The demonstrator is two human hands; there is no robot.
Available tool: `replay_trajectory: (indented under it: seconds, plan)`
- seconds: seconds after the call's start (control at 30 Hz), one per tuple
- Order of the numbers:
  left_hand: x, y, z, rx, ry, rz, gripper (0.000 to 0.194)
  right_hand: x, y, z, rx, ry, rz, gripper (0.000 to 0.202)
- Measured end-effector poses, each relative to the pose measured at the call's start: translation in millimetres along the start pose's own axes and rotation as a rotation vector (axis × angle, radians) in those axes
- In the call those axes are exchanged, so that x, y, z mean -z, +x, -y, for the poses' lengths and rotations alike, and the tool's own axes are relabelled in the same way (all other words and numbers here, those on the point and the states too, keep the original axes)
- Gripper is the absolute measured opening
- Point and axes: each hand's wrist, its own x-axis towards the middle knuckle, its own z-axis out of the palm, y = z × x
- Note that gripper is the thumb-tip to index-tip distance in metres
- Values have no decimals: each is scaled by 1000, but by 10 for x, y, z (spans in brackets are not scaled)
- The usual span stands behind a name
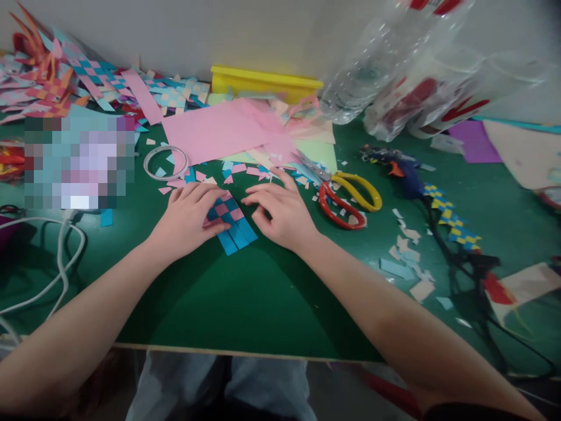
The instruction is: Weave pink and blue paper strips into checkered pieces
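A small woven paper mat [232,213] in pink and blue lies on the green table, with loose blue strip ends toward me. My left hand [191,216] is closed over its left side, thumb and fingers holding it against the table and hiding part of the weave. Just right of the mat is my right hand [283,210], its fingers apart and curved, with nothing visible in them. Scissors [326,175] with one red and one yellow handle lie partly open beyond the right hand. A roll of tape [165,162] lies behind the left hand.
Pink paper sheets [214,131] and scraps spread behind the hands, before a yellow tray [267,82]. Woven strips [94,73] pile up at the far left. White cables [65,257] cross the left side. Plastic-wrapped cups [456,88] stand at the back right; a dark cord [442,234] runs below.
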Motion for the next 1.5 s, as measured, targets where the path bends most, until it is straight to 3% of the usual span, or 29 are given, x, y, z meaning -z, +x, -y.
replay_trajectory:
  seconds: [0.47,0.77,0.93,1.0,1.1,1.2,1.33,1.5]
  plan:
    - [8,15,11,59,-59,11,60,38,4,93,-174,302,7,29]
    - [43,48,27,123,-203,-36,59,73,9,140,-259,719,33,26]
    - [108,52,7,139,-439,-135,35,61,-3,129,-448,971,-2,15]
    - [140,44,-8,159,-573,-103,26,58,3,112,-499,1025,-49,11]
    - [177,26,-31,167,-815,-12,26,76,37,103,-502,1071,-83,9]
    - [187,10,-39,132,-1063,31,27,110,87,132,-465,1139,29,12]
    - [158,17,-12,-19,-1323,-27,19,133,122,200,-474,1315,284,21]
    - [120,49,20,-138,-1404,-152,17,90,97,269,-517,1522,408,28]
